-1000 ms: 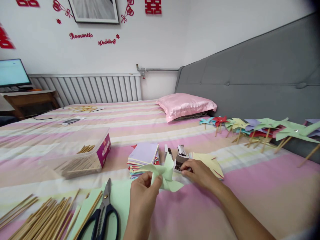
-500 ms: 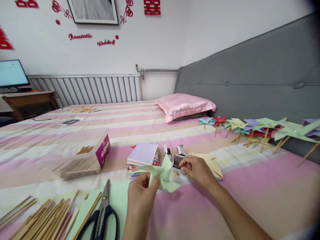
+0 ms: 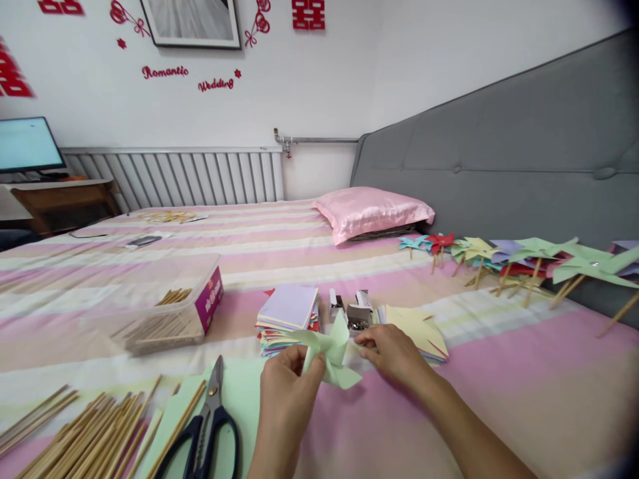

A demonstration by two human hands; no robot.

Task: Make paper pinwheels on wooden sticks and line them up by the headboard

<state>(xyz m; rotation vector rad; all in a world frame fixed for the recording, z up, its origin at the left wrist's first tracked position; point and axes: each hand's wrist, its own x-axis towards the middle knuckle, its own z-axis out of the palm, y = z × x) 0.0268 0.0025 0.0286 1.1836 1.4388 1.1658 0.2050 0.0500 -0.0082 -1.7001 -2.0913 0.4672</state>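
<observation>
Between the thumb and fingers of my left hand (image 3: pixel 294 386) is a pale green paper pinwheel (image 3: pixel 335 356), its blades folded in to the middle. My right hand (image 3: pixel 392 349) is just to the right of it, fingertips pinched together; whatever they hold is too small to make out. Right behind the fingers stands a small open box (image 3: pixel 358 318) with shiny metal pins inside. A stack of coloured paper squares (image 3: pixel 287 309) lies behind the pinwheel, and cut yellow paper squares (image 3: pixel 419 329) lie behind my right hand.
Scissors (image 3: pixel 212 406) rest on green paper (image 3: pixel 244 379) at the front left, beside many thin wooden sticks (image 3: pixel 94 432). A clear plastic box (image 3: pixel 212 299) holds more sticks. Finished pinwheels (image 3: pixel 542 249) line the grey headboard (image 3: pixel 499 146). A pink pillow (image 3: pixel 372 209) lies farther back.
My right hand has drawn out of the small box of pins and come nearer, with its fingertips pinched. My left hand still holds the green pinwheel.
</observation>
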